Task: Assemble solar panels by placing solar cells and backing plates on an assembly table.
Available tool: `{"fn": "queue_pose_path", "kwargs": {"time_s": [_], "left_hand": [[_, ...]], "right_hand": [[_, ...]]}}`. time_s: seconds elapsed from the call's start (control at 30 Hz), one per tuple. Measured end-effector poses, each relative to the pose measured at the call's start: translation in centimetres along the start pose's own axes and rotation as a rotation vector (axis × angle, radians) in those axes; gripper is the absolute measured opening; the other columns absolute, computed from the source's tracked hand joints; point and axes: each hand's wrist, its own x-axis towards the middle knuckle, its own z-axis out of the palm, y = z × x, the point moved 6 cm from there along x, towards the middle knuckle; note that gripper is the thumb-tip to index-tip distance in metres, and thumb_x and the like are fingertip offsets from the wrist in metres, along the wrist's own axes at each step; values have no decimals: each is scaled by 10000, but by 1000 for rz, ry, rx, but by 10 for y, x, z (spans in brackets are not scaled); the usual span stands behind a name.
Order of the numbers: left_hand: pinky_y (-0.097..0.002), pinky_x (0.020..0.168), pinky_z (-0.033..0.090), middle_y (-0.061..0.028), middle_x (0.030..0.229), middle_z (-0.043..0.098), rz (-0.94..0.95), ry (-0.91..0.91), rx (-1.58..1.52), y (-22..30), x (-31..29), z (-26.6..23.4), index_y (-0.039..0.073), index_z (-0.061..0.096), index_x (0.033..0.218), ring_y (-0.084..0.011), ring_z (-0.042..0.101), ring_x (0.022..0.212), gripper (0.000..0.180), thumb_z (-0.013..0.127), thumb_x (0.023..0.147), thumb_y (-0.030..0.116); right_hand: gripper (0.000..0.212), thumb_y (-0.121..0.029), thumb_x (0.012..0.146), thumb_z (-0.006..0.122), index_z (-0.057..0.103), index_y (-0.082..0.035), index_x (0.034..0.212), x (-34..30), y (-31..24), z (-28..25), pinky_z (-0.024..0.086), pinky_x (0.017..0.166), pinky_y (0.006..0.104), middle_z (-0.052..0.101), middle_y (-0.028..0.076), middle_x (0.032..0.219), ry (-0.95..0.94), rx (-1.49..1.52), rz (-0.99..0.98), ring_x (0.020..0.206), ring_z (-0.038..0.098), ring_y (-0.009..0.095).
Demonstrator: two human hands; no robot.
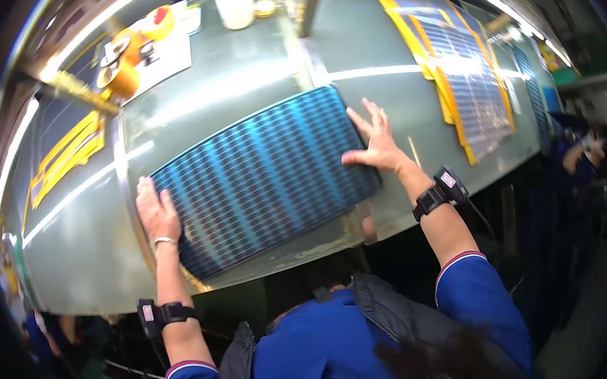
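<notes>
A blue rectangular sheet (261, 182) with rows of small dark patches lies tilted on the grey-green tabletop in front of me. Whether it is one sheet or a stack, I cannot tell. My left hand (157, 212) rests along its left edge, fingers stretched out. At the right edge is my right hand (378, 145), its fingers spread and the thumb reaching over the sheet. Neither hand grips anything. Each forearm wears a black strapped device.
Yellow-framed patterned sheets (468, 83) lie to the right, and yellow strips (69, 156) to the left. Orange tape rolls (120, 79) and a white container (234, 4) stand at the back. A metal post (310, 6) rises beyond the sheet. Another person (582, 152) is at far right.
</notes>
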Motion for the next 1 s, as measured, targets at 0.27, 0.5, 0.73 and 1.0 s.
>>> {"fn": "queue_pose_path", "kwargs": {"time_s": [0.27, 0.5, 0.73, 1.0], "left_hand": [[-380, 1124, 167, -105, 1474, 299, -28, -30, -10, 19, 5, 7, 39, 328, 1400, -251, 249, 1368, 489, 358, 970, 268], [-412, 1142, 96, -184, 1509, 154, -70, -157, 165, 18, 1, 15, 21, 177, 1447, -301, 151, 1399, 595, 336, 965, 332], [-424, 1138, 86, -198, 1510, 136, -98, -176, 168, 16, 9, -3, -10, 151, 1443, -310, 127, 1404, 637, 313, 967, 382], [-490, 1119, 112, -296, 1465, 161, -55, -130, -277, 28, -108, -81, -65, 194, 1409, -430, 159, 1365, 865, 564, 834, 465]], "right_hand": [[1023, -586, 558, 766, 337, -246, 1423, -81, 17, -38, 27, 1130, 494, 85, 151, 1526, -176, -49, 53, 1407, 46, 334], [724, -530, 845, 517, 332, -122, 1415, -52, -89, 33, 13, 1127, 491, 229, 121, 1502, -369, -80, -498, 1413, 116, 285], [667, -509, 923, 374, 321, -48, 1402, 55, -24, -5, 63, 1129, 492, 253, 131, 1487, 166, -333, -6, 1390, 175, 298], [709, -493, 905, 420, 321, 28, 1376, -88, -39, -16, 91, 1089, 572, 243, 198, 1474, 48, -312, -11, 1362, 224, 362]]}}
